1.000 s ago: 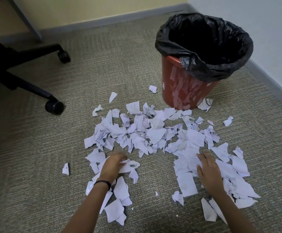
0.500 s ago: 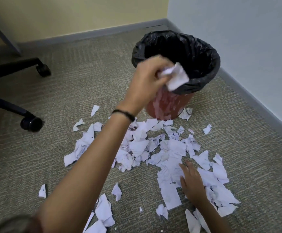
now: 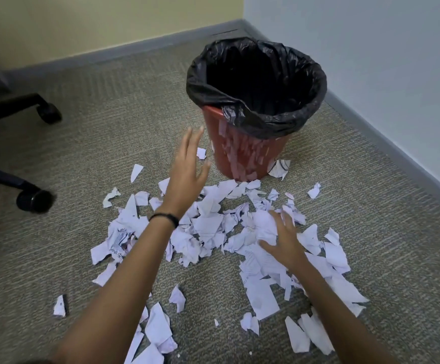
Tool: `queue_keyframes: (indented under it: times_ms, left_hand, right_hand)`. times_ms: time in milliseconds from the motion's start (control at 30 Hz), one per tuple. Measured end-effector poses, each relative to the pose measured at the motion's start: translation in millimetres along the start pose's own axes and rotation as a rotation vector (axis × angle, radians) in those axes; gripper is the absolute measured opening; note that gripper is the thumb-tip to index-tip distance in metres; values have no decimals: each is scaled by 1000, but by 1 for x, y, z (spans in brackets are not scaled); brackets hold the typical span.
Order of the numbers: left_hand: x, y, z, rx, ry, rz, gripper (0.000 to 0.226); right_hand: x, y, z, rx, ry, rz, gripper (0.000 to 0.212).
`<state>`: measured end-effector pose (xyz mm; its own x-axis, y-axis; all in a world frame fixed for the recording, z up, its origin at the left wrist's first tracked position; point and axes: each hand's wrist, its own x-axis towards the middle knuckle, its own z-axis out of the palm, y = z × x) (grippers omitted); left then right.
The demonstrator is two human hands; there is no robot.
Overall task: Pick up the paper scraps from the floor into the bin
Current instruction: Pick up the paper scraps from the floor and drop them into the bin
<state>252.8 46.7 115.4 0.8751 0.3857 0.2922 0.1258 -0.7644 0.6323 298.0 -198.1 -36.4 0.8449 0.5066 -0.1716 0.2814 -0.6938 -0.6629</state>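
Several torn white paper scraps (image 3: 208,227) lie spread over the carpet in front of a red bin (image 3: 242,158) lined with a black bag (image 3: 279,122). My left hand (image 3: 187,169) hangs in the air just left of the bin, fingers spread, holding nothing; a black band circles its wrist. My right hand (image 3: 284,240) rests low on the scraps to the right, fingers apart and curled over a crumpled piece (image 3: 265,224) without a clear grip. More scraps (image 3: 158,332) lie near the bottom edge.
A black office chair base with two castors (image 3: 34,200) (image 3: 48,112) stands at the left. Walls with a grey skirting board (image 3: 397,151) meet in a corner behind the bin. One stray scrap (image 3: 60,306) lies at the lower left.
My left hand picked a scrap off the floor, carried it up to the bin's rim, and now has come back down empty and open. My right hand slid slightly forward over the scraps.
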Motion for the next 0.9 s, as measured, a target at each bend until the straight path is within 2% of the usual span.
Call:
queue_keyframes:
  times_ms: [67,167,267,333,433,533,600,767,900]
  left_hand:
    - [-31,-30,16,63,-181,-94,65]
    - [-66,-67,41,194,-466,-127,72]
    - [-93,-80,67,324,-732,-185,77]
    - [-110,-80,77,383,-818,-202,77]
    - [-119,-86,78,468,-791,-155,71]
    - [-117,-90,76,478,-732,-151,61]
    - [-118,-91,77,492,-689,-125,54]
    - [-120,-93,72,362,-565,-106,29]
    - [-112,-84,59,246,-437,-131,31]
  right_hand:
    - [14,-6,2,-162,-64,-24,89]
    - [29,-6,6,-253,-194,-32,92]
    - [30,0,15,-369,-269,-65,78]
    - [26,4,22,-410,-224,-94,60]
    - [20,1,24,-317,-129,-86,37]
    - [19,-5,16,-228,-148,-52,32]
    - [18,-18,-1,-115,-103,-53,29]
    - [0,-107,-82,256,271,-242,33]
    - [22,-177,-147,409,648,-444,28]
